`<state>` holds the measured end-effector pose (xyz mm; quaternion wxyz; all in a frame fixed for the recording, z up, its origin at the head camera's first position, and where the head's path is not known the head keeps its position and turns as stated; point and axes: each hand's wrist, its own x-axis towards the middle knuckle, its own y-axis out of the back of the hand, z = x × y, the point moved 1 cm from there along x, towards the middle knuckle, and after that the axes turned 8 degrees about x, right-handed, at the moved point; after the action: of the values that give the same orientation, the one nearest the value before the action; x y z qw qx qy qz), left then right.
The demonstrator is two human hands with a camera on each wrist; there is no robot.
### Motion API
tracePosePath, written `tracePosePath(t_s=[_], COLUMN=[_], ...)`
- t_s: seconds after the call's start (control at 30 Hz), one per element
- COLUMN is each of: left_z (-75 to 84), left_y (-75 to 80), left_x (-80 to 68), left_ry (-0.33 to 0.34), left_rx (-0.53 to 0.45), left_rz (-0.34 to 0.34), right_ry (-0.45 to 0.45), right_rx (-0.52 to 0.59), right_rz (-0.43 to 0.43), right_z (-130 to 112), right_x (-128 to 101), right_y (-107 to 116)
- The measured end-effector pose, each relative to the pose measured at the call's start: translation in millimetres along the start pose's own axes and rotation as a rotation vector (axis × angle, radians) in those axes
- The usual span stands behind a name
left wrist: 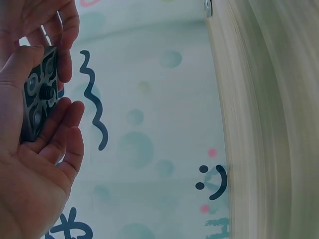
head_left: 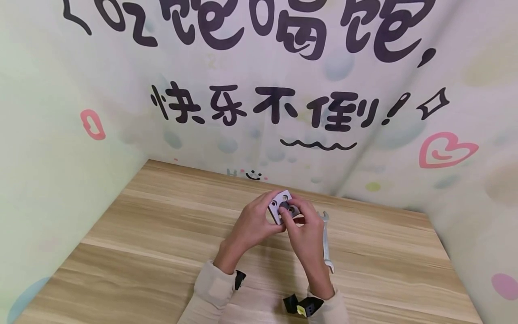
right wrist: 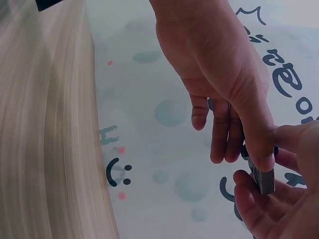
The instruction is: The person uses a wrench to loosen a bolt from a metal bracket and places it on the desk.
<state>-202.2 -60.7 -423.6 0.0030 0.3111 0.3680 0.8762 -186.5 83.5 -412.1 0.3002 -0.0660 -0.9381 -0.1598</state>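
Up near the back of the table, my left hand [head_left: 254,219] grips a small square metal plate [head_left: 279,198] with round holes near its corners. My right hand [head_left: 304,231] pinches a dark round piece [head_left: 284,205] at the plate's middle, between thumb and fingers. From the left wrist view, the plate's other face [left wrist: 33,112] is dark and patterned, and a short black bolt end [left wrist: 47,92] stands out of its centre. Only the plate's narrow edge [right wrist: 268,183] shows in the right wrist view, where the thumb covers part of it.
An open-ended wrench [head_left: 326,245] lies on the wooden table [head_left: 133,238] just right of my right hand. Behind the table rises a printed cloth backdrop [head_left: 226,121] with large dark lettering. Black wrist devices [head_left: 311,307] sit at both cuffs.
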Motion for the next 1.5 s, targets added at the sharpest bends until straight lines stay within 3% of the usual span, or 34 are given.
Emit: tracePosePath(t_s=[0.77, 0.93, 1.1, 1.5], left_z=[-3.3, -3.0, -2.6, -3.3], left_y=[0.6, 1.1, 1.3, -0.6], left_x=[0.9, 0.5, 0.7, 1.0], left_ry=[-0.036, -0.025, -0.017, -0.008], left_rx=[0.011, -0.006, -0.015, -0.008], left_rz=[0.019, 0.007, 0.005, -0.008], right_ry=[-0.002, -0.039, -0.093, -0.052], right_rx=[-0.032, -0.016, 0.039, 0.016], right_rz=[-0.042, -0.044, -0.027, 0.038], right_z=[-0.7, -0.9, -1.8, -0.6], right_x=[-2.3, -2.1, -1.7, -0.9], right_y=[-0.3, -0.4, -1.5, -4.8])
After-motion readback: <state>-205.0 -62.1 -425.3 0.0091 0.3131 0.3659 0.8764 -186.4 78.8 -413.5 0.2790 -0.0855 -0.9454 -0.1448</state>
